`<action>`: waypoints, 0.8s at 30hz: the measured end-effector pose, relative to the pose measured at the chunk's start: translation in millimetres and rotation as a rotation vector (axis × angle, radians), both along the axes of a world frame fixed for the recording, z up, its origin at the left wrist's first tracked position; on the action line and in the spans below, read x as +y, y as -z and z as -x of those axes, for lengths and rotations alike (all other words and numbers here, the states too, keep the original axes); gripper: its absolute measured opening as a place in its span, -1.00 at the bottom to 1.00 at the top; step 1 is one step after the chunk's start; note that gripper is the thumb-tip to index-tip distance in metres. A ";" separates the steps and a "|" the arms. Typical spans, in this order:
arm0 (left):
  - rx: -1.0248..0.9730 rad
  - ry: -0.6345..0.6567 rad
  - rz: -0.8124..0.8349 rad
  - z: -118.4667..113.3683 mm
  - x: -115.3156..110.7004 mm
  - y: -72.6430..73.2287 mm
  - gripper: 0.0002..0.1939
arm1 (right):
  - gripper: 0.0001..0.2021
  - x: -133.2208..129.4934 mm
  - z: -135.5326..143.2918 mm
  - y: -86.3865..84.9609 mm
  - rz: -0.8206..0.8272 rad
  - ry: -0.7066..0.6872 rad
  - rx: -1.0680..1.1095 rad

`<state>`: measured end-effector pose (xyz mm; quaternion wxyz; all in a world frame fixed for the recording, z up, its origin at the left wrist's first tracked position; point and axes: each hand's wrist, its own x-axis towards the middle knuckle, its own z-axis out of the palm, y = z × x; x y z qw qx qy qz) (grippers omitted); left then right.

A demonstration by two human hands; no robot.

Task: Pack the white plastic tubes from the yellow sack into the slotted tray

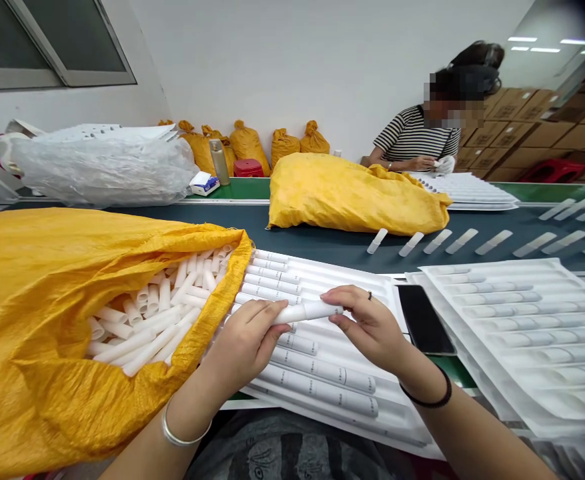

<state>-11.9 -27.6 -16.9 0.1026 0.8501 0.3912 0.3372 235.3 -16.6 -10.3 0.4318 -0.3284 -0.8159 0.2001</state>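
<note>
Between my two hands is a white tube (299, 312), held nearly level over a white tray (362, 280). My left hand (252, 333) grips its left end, thumb below and fingers on top. My right hand (362, 320) pinches its right end between thumb and fingers. A joint line shows near the tube's middle. In the tray under my hands lie several printed white tubes (322, 370) in rows. At my left an open yellow sack (122, 257) spills many plain white tubes (152, 320) at its mouth, close to my left forearm.
A black phone (425, 320) lies right of the tray, beside stacked trays of tubes (517, 313). Behind runs a dark belt (222, 217) carrying short tubes (465, 240) and another yellow sack (347, 193). Across it a person in a striped shirt (417, 137) handles something small.
</note>
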 end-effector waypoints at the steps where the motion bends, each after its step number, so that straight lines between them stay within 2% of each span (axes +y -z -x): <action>1: -0.008 -0.005 -0.029 0.0 0.0 0.3 -0.66 | -0.66 0.1 0.1 0.9 0.021 0.009 0.003; 7: 0.000 -0.026 -0.140 1.6 -1.2 1.1 -0.62 | -0.72 0.2 1.4 3.3 0.125 0.039 0.030; 12: 0.048 -0.030 -0.282 -0.3 -0.6 -0.6 -0.57 | -0.75 -2.9 8.3 3.0 0.492 0.048 0.190; 14: 0.063 -0.012 -0.327 -3.3 -0.3 -1.5 -0.54 | -0.73 -5.4 12.0 3.0 0.570 0.043 0.218; 17: 0.050 -0.015 -0.370 -8.8 -3.0 -2.4 -0.56 | -0.72 -10.4 15.8 3.3 0.495 0.067 0.186; 20: 0.029 -0.016 -0.344 -13.1 -9.2 1.3 -0.61 | -0.73 -15.7 16.4 4.6 0.462 0.074 0.129; 22: 0.069 0.015 -0.309 -14.4 -12.0 8.6 -0.62 | -0.73 -16.5 15.7 7.1 0.457 0.033 -0.008; 24: 0.159 0.061 -0.268 -12.8 -10.0 18.1 -0.59 | -0.75 -10.5 14.8 11.4 0.367 -0.027 -0.254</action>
